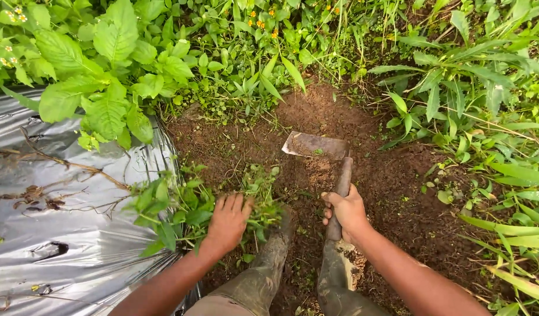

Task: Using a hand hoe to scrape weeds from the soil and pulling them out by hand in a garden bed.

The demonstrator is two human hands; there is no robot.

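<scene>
Looking straight down at a patch of bare brown soil (392, 181) with weeds all around. The right hand (346, 213) is wrapped tight around the wooden handle of a small hoe (334, 169), whose flat, muddy metal blade lies on the dirt just past the hand, toward the far side. The left hand (228, 221) is pressed palm-down into a clump of small green weeds (193, 208) at the near-left edge of the soil, fingers curled into the leaves and gripping them. Left of that is a sheet of silver plastic mulch (64, 234) with some dry stems lying on it. Two mud-caked boots (275, 257) show at the near edge between the arms. Leafy plants and grass (474, 99) ring the far and right sides.
</scene>
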